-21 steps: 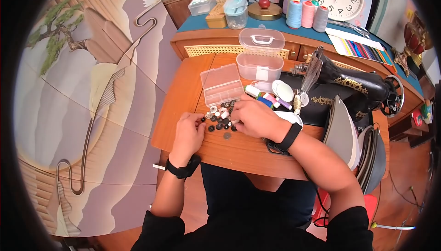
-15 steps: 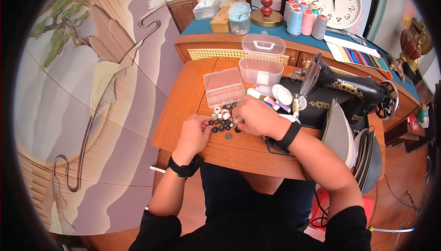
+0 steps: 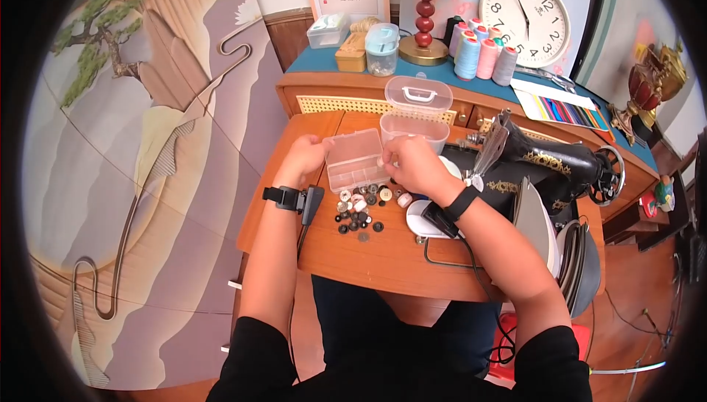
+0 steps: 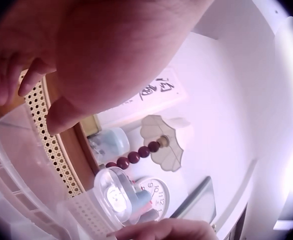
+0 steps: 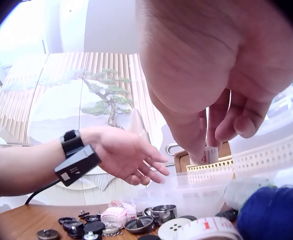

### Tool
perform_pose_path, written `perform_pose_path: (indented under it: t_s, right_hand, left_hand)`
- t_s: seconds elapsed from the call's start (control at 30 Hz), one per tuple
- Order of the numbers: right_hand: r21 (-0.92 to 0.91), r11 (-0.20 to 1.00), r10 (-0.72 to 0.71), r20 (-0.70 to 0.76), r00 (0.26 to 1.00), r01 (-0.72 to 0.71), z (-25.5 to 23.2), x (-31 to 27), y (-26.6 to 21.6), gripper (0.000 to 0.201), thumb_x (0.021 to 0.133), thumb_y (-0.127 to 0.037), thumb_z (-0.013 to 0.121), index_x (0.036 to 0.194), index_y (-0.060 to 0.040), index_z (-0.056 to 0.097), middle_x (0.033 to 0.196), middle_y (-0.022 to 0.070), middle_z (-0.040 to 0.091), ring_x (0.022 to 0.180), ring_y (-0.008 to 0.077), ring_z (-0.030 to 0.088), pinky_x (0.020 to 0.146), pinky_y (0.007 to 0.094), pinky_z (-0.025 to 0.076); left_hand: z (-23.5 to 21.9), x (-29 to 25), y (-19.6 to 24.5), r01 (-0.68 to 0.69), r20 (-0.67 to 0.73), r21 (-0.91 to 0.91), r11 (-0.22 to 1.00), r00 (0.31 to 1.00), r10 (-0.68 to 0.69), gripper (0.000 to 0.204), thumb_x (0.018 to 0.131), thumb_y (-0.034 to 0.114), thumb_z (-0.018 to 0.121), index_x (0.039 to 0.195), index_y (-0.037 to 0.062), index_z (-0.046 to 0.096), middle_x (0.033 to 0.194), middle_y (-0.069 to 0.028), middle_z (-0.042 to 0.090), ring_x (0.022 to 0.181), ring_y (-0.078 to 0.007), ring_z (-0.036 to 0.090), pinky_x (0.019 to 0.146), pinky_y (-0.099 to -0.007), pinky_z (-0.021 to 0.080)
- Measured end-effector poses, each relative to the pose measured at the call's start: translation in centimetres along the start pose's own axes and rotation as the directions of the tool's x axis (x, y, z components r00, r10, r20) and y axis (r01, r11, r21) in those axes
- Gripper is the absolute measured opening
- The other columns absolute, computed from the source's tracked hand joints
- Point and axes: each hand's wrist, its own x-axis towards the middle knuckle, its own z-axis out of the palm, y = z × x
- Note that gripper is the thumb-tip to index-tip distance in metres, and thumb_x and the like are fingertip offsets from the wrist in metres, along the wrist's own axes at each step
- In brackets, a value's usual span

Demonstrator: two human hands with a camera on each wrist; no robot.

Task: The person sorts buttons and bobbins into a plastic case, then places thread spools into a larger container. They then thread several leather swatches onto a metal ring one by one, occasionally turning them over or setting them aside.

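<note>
1. A black short-sleeved top (image 3: 398, 381) with loose, plain sleeves.
2. Dark navy trousers (image 3: 353, 317).
3. On the left wrist, a black strap (image 5: 72, 142) carries a black rectangular camera module (image 5: 78, 165) with a small white label (image 5: 65, 176) and a thin black cable (image 5: 40, 191).
4. On the right wrist, a wide black band (image 3: 464, 201) and a black boxy device (image 3: 440, 219), also cabled.

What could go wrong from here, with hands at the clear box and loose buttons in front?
Scatter: nudging the clear box could push the loose buttons around.

Drop: the right hand has only a fingertip pinch on a small white piece; it might slip.

Snag: the left wrist's cable could catch on the table.
</note>
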Motion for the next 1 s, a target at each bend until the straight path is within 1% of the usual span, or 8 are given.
perform_pose_path:
  t_s: [0.03,0.07,0.13,0.17,0.5,0.8,0.87,1.0]
  right_hand:
    - [-0.004,1.0,0.003,0.001,1.0,-0.003,0.0,0.1,-0.1,0.007,0.078,-0.004,0.07,0.081,0.002,0.07,0.085,0.0218,0.07,0.088,0.0392,0.068,0.079,0.045,0.055]
    - [-0.016,1.0,0.003,0.001,1.0,-0.003,0.1,0.4,0.1,0.007,0.078,-0.004,0.07,0.081,0.002,0.07,0.085,0.0218,0.07,0.088,0.0392,0.068,0.079,0.045,0.055]
    - [0.027,0.999,0.031,0.046,0.998,-0.032,0.4,0.9,0.7,0.006,0.078,-0.003,0.069,0.082,0.0019,0.071,0.084,0.0219,0.07,0.087,0.0392,0.069,0.078,0.0443,0.055]
    - [0.01,1.0,0.016,0.057,0.998,-0.017,0.6,1.2,1.0,0.007,0.079,-0.002,0.068,0.083,0.0018,0.072,0.083,0.0216,0.071,0.085,0.0391,0.069,0.078,0.0437,0.056]
    - [-0.093,0.996,0.028,0.163,0.986,-0.013,1.4,1.9,1.6,0.01,0.077,0.0,0.067,0.085,-0.0003,0.072,0.08,0.021,0.07,0.082,0.0379,0.07,0.076,0.0436,0.056]
    - [-0.059,0.996,-0.058,0.17,0.984,0.069,1.3,2.2,2.1,0.01,0.074,0.002,0.066,0.083,0.0002,0.071,0.087,0.019,0.07,0.087,0.0382,0.068,0.08,0.0446,0.055]
    - [-0.067,0.978,-0.19,0.129,0.973,0.199,1.3,2.5,2.6,0.017,0.072,0.004,0.065,0.086,0.0001,0.073,0.091,0.0195,0.07,0.092,0.0386,0.067,0.083,0.0445,0.055]
    - [-0.058,0.964,-0.245,0.174,0.954,0.258,1.3,2.6,2.4,0.027,0.071,0.005,0.063,0.093,-0.0012,0.075,0.09,0.0203,0.07,0.093,0.0392,0.067,0.083,0.0449,0.055]
  left_hand:
    - [-1.1,0.1,0.8,0.071,0.266,-0.038,0.997,0.962,-0.058,0.033,0.096,0.027,0.068,0.115,0.0002,0.067,0.091,-0.0014,0.063,0.07,-0.0096,0.052,0.058,-0.0257,0.043]
    - [-1.1,0.4,0.6,0.065,0.27,-0.047,0.997,0.962,-0.05,0.033,0.096,0.027,0.068,0.115,0.0002,0.067,0.091,-0.0014,0.063,0.07,-0.0096,0.052,0.058,-0.0257,0.043]
    - [-0.5,0.1,-0.3,0.142,0.326,-0.347,0.927,0.945,-0.023,0.023,0.098,0.024,0.064,0.107,0.0034,0.068,0.082,0.0027,0.06,0.066,-0.0058,0.048,0.055,-0.0221,0.039]
    - [-0.2,0.0,-0.6,0.143,0.305,-0.368,0.919,0.952,-0.026,0.019,0.1,0.023,0.063,0.104,0.0052,0.068,0.077,0.0056,0.058,0.062,-0.0028,0.045,0.051,-0.0185,0.034]
    - [0.9,-0.2,-1.5,0.022,0.25,-0.513,0.858,0.96,0.125,0.023,0.103,0.026,0.062,0.101,0.005,0.07,0.069,0.0089,0.054,0.053,0.0009,0.035,0.044,-0.018,0.022]
    - [1.1,0.5,-2.0,0.008,0.238,-0.512,0.859,0.962,0.133,0.025,0.103,0.029,0.062,0.102,0.0049,0.071,0.067,0.0093,0.053,0.052,0.0006,0.033,0.044,-0.0181,0.022]
    - [1.0,0.3,-1.9,0.008,0.242,-0.512,0.859,0.961,0.135,0.025,0.103,0.028,0.063,0.102,0.0051,0.071,0.066,0.0096,0.052,0.052,0.0006,0.033,0.044,-0.0181,0.022]
    - [0.9,0.0,-1.6,0.012,0.244,-0.503,0.864,0.961,0.129,0.024,0.102,0.028,0.063,0.101,0.0053,0.071,0.064,0.0101,0.048,0.051,0.0003,0.033,0.043,-0.0182,0.022]
